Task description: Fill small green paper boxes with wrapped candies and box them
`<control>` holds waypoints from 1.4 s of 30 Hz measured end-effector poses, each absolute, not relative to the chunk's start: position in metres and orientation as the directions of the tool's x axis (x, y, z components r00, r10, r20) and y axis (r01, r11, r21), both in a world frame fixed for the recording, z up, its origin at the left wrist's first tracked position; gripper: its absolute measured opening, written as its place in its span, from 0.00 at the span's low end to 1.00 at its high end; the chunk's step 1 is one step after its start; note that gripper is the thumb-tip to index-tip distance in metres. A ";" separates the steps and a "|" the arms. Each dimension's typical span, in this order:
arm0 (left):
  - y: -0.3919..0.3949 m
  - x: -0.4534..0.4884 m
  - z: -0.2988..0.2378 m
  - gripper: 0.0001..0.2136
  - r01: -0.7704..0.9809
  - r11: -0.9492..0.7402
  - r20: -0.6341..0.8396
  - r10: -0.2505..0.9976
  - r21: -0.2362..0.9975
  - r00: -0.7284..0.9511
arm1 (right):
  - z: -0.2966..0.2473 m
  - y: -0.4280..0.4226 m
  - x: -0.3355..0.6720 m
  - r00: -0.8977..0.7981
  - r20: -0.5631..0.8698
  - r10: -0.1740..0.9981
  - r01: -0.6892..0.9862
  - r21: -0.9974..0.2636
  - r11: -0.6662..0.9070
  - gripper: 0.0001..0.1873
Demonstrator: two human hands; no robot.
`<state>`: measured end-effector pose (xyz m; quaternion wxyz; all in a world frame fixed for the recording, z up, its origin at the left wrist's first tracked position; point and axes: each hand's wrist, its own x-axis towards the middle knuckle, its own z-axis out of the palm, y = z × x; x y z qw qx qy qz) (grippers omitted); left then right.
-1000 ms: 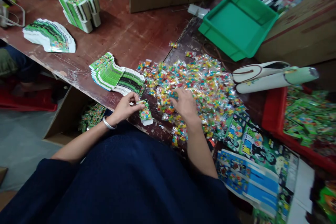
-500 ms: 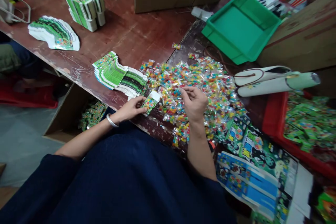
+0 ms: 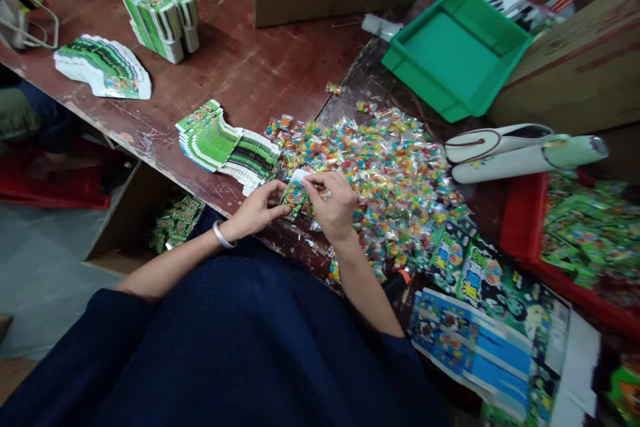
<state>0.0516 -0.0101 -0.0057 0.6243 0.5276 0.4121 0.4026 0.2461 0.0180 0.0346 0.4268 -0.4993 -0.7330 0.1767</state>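
My left hand [image 3: 257,210] is closed on a small green printed carton [image 3: 294,195], gripping it between thumb and fingers above the table's front edge. My right hand [image 3: 334,207] is pinched at the carton's white upper end, its fingertips touching the flap. Whatever sits between those fingertips is hidden. Behind and to the right of both hands spreads a heap of clear-wrapped candy packets [image 3: 395,167] with bright multicoloured sweets. Just left of the heap, a fanned row of flat green cartons [image 3: 220,143] lies near my left hand.
More cartons stand stacked [image 3: 160,17], with another fan [image 3: 103,67] at left. A green tray [image 3: 457,53] sits behind the heap, near a white pouch [image 3: 500,153]. At right are a red crate [image 3: 520,223] of green packets and printed cardboard [image 3: 490,320]. An open cardboard box [image 3: 113,233] is below the table.
My right hand has moved left from over the candy heap to the carton's upper end. My left hand still holds the carton and has shifted slightly right.
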 end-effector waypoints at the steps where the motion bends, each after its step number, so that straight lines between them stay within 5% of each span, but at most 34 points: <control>1: -0.011 0.053 -0.007 0.16 -0.093 0.129 -0.095 0.947 0.987 0.308 | 0.035 0.018 0.246 -0.152 0.447 0.881 0.580 -0.681 0.446 0.08; 4: -0.012 0.056 -0.005 0.19 -0.176 0.103 -0.058 0.968 0.979 0.242 | 0.033 0.016 0.246 -0.150 0.410 0.899 0.524 -0.738 0.425 0.10; 8: -0.013 0.055 0.002 0.30 -0.177 0.018 0.024 0.973 0.984 0.231 | 0.020 0.009 0.241 -0.042 0.233 0.972 0.241 -0.941 0.236 0.15; 10: -0.013 0.054 0.004 0.27 -0.143 0.005 0.032 0.966 0.990 0.256 | 0.010 0.006 0.238 0.003 0.172 0.985 0.156 -0.973 0.170 0.16; 16: -0.009 0.054 -0.002 0.24 -0.238 0.069 0.007 0.952 0.969 0.307 | -0.002 0.003 0.232 -0.029 0.238 0.971 0.201 -0.950 0.239 0.11; 21: -0.010 0.055 -0.001 0.28 -0.259 0.094 -0.022 0.963 0.961 0.268 | 0.007 0.008 0.225 0.022 0.193 0.981 0.026 -0.981 0.192 0.15; 30: -0.017 0.049 0.008 0.26 -0.002 -0.041 0.040 0.966 0.999 0.255 | 0.026 0.024 0.238 -0.132 -0.053 0.990 0.121 -0.992 -0.037 0.17; 35: -0.017 0.043 0.012 0.29 0.004 -0.057 0.053 0.944 0.998 0.325 | 0.027 0.026 0.241 -0.116 -0.017 0.993 0.150 -0.989 0.001 0.16; 42: -0.018 0.040 0.008 0.20 -0.020 0.000 0.005 0.969 1.000 0.248 | 0.030 0.007 0.228 -0.151 0.255 0.955 0.289 -0.912 0.290 0.17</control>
